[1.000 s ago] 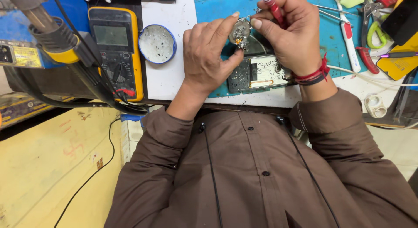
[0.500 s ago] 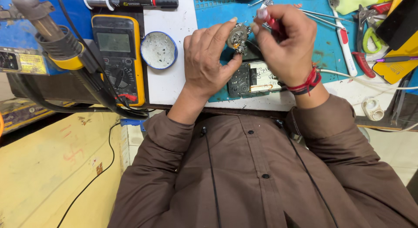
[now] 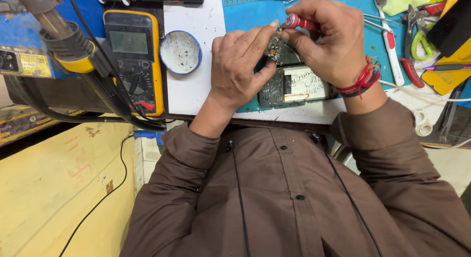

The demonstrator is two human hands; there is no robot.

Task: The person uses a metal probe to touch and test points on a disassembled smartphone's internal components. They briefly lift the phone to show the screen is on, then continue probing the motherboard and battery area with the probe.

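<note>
Blue-rimmed and round, the shallow metal tin (image 3: 180,52) stood open on the white part of the bench, its inside dull grey with a smeared residue; what that was could not be told. It sat just right of the yellow-cased multimeter (image 3: 133,58) and left of the blue work mat (image 3: 245,16). On the mat lay an opened dark circuit device with a pale label (image 3: 294,85), close to the bench's near edge (image 3: 274,123). Bare white surface lay between tin and that device. Right of the device, red-handled pliers (image 3: 411,46) and a white-handled tool (image 3: 390,41) crowded the mat. Above the device, the left hand (image 3: 238,65) pinched a small metallic component (image 3: 274,43) between thumb and fingertips. The right hand (image 3: 333,38) was curled tight around a red-handled slim tool (image 3: 300,22), its tip at the component.
</note>
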